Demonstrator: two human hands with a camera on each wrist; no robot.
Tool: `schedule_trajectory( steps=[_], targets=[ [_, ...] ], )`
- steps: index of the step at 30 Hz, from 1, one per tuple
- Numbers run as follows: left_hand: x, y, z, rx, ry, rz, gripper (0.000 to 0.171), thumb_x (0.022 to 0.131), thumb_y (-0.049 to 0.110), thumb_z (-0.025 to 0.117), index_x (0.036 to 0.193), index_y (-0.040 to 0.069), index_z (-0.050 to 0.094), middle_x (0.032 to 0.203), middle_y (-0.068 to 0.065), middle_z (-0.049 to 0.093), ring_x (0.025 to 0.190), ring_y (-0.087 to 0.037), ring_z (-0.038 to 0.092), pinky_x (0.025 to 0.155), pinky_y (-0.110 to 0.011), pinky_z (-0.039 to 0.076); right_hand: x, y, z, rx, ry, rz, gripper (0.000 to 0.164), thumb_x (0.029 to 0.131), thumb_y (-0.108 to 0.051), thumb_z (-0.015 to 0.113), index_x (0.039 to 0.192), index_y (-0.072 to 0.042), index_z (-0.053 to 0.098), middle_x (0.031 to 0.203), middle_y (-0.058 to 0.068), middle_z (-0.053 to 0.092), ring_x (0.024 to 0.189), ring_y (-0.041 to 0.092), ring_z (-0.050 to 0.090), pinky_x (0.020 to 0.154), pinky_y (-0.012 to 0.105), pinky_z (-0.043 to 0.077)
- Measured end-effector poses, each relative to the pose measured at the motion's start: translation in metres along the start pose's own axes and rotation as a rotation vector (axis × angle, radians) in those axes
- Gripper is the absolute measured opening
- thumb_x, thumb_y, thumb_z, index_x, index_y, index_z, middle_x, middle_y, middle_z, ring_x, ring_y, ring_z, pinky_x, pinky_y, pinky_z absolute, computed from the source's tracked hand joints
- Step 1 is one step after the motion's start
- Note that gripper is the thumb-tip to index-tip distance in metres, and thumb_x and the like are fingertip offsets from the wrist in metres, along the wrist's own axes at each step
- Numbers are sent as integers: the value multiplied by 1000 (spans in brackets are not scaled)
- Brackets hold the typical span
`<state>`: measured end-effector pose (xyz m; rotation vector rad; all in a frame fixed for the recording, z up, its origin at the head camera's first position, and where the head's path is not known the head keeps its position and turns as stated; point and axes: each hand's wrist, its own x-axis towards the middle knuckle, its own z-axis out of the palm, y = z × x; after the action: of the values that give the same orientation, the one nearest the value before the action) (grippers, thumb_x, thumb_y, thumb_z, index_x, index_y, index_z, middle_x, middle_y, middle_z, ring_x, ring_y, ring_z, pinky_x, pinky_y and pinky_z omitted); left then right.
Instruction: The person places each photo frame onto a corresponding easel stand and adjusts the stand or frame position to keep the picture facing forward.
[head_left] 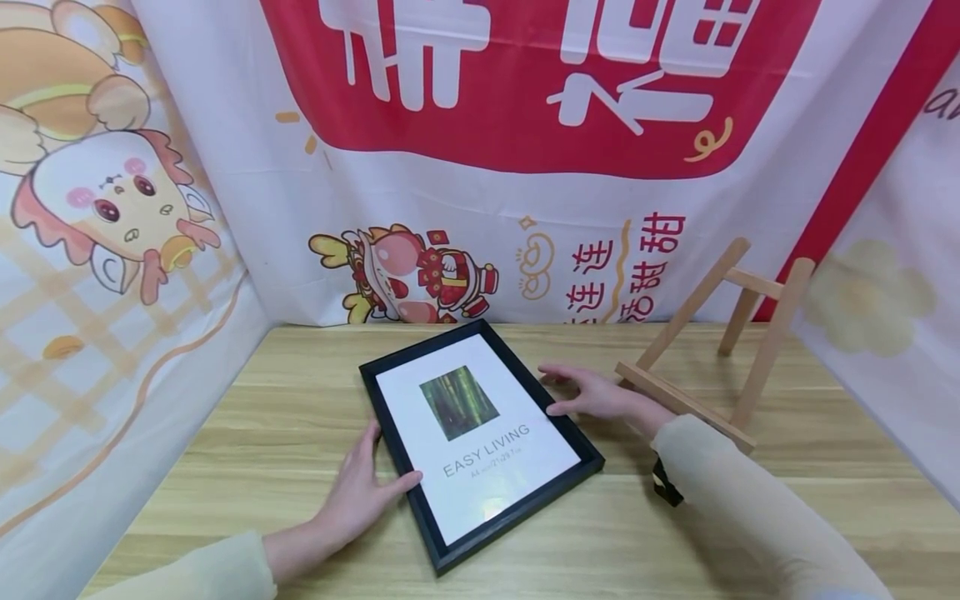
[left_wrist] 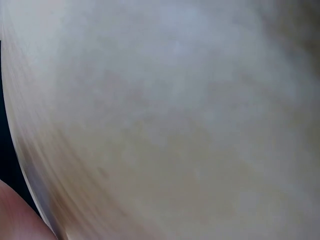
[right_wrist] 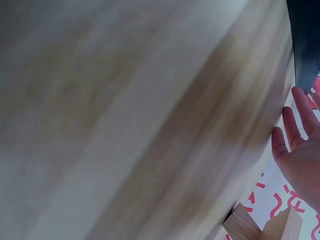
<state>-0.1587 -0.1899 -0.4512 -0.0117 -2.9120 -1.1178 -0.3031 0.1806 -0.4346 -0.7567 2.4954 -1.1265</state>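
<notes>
A black picture frame [head_left: 517, 517] lies tilted to the right on the wooden table, its white sheet printed with a green forest picture and "EASY LIVING". At its left side, my left hand [head_left: 356, 492] rests with the thumb across the black border and the other fingers along the outer edge. On the opposite side is my right hand [head_left: 596, 393], thumb at the border and fingers stretched forward beside it. Close-up in the right wrist view, the right hand's fingers [right_wrist: 302, 112] are spread and nearly straight by the dark frame edge. Only a fingertip shows in the left wrist view.
A small wooden easel [head_left: 765, 358] stands at the right, just beyond my right forearm. Printed cloth [head_left: 247, 167] hangs behind the table [head_left: 300, 375] and along both sides. A small black object [head_left: 663, 485] sits under my right wrist.
</notes>
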Motion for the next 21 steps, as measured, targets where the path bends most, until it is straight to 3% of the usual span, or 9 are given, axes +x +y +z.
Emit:
schedule_trajectory(
  steps=[7,21],
  targets=[
    [-1,1,0,-4,-16,-20,113,79,58,72,152,-5,13,154,-28,19,139,-49,19,111,-59,21,4,1,-1,-14,-31,43,67,86,-25,75,145,-9,46,144,10,48,135,29,39,111,50,28],
    [-1,2,1,-28,-25,-39,111,79,54,74,151,-7,14,154,-30,19,139,-49,17,111,-59,19,1,-4,2,70,-32,65,60,88,-18,73,142,-6,48,141,12,50,131,31,43,109,50,32]
  ],
)
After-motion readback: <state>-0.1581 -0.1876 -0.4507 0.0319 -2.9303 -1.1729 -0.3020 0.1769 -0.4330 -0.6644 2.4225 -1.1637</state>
